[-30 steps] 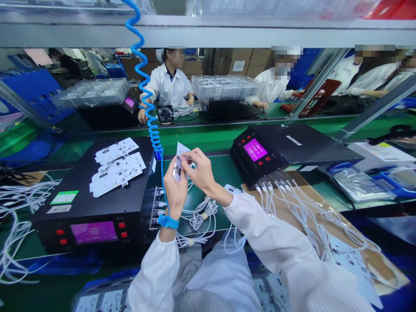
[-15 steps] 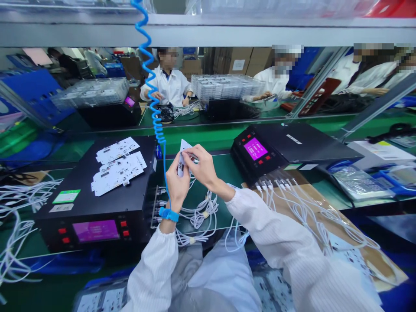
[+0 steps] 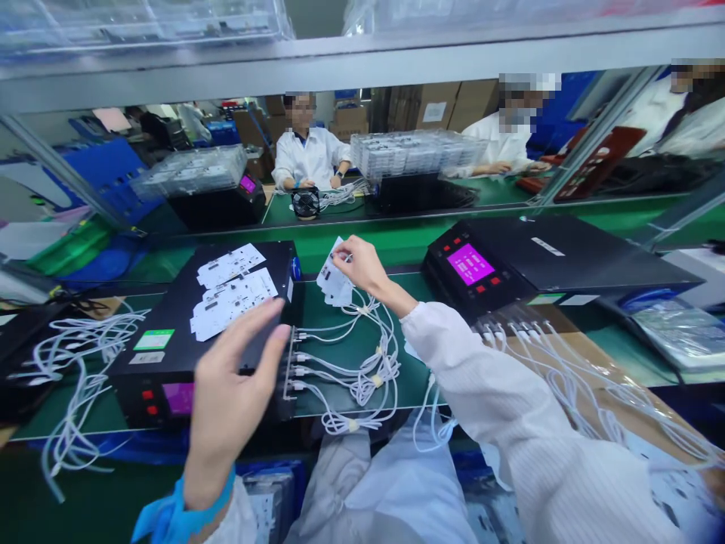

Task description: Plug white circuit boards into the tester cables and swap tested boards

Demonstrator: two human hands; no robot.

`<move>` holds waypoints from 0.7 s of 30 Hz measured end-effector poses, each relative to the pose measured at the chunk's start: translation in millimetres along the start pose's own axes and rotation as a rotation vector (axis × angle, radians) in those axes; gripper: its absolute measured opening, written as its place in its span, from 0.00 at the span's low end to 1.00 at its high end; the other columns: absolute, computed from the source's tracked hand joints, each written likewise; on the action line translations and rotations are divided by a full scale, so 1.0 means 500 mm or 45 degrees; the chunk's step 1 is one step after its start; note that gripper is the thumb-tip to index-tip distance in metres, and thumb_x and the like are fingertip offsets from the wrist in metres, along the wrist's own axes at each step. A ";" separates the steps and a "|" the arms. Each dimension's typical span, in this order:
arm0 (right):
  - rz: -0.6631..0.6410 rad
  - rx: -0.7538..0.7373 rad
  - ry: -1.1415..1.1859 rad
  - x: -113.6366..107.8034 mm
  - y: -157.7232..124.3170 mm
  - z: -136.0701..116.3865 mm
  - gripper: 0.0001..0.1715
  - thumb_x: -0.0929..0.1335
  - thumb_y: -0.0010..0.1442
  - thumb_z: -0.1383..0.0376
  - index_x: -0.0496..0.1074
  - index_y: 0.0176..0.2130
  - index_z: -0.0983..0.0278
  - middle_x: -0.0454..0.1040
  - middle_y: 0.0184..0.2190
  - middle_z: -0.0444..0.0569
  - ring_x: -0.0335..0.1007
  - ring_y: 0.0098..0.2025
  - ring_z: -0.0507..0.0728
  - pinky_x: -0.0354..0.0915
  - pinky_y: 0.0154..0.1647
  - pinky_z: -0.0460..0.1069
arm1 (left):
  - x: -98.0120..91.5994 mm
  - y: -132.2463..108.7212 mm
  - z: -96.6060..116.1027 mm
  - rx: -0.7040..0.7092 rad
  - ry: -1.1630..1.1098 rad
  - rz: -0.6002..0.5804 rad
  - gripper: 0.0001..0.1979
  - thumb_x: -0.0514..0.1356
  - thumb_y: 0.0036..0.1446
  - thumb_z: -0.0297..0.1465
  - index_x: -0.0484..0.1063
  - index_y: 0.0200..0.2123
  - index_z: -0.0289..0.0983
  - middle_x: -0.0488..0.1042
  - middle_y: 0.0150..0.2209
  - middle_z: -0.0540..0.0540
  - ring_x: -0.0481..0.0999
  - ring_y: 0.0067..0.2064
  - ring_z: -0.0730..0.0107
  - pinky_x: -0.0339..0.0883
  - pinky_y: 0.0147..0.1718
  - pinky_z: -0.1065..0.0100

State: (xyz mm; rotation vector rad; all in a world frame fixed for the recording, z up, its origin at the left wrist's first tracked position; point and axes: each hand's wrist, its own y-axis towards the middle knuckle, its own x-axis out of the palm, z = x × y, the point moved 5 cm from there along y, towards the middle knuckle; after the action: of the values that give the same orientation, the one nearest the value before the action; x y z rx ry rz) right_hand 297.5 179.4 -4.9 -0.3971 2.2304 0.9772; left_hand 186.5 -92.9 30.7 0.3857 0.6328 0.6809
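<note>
Along the green bench, your right hand pinches a white printed card between fingertips. Your left hand hangs open, empty, above a black display unit.

A green counter is occupied by a black electronic unit at left and another at right, both pink-screened, with white cables laid in loose bundles between them.

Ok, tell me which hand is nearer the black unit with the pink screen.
Right hand: just left of the black unit, pinching a white card. Left hand: much farther left.
</note>
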 end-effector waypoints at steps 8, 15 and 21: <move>-0.592 0.029 -0.432 0.166 -0.016 -0.055 0.17 0.63 0.66 0.72 0.80 0.48 0.68 0.77 0.52 0.63 0.76 0.51 0.65 0.67 0.47 0.53 | -0.128 0.082 -0.122 -0.273 0.808 0.094 0.41 0.58 0.63 0.54 0.64 0.69 0.33 0.69 0.65 0.29 0.66 0.68 0.34 0.61 0.66 0.38; -0.724 0.073 -0.515 0.233 -0.035 -0.043 0.17 0.64 0.66 0.74 0.78 0.51 0.73 0.77 0.52 0.67 0.72 0.57 0.67 0.69 0.51 0.54 | -0.098 0.090 -0.152 -0.334 0.900 -0.004 0.39 0.57 0.63 0.48 0.65 0.67 0.25 0.71 0.61 0.24 0.67 0.66 0.33 0.61 0.65 0.41; -0.668 0.080 -0.473 0.222 -0.052 -0.038 0.15 0.67 0.69 0.69 0.79 0.50 0.74 0.75 0.54 0.69 0.67 0.60 0.69 0.67 0.59 0.57 | -0.083 0.093 -0.157 -0.306 0.822 0.012 0.32 0.57 0.62 0.47 0.72 0.62 0.31 0.73 0.59 0.28 0.69 0.63 0.36 0.62 0.64 0.40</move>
State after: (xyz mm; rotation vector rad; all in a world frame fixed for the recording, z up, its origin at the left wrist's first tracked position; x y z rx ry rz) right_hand 220.8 146.6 -84.5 -0.6699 1.6920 0.6350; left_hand 88.7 -77.9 13.5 -0.0678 1.1444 0.8862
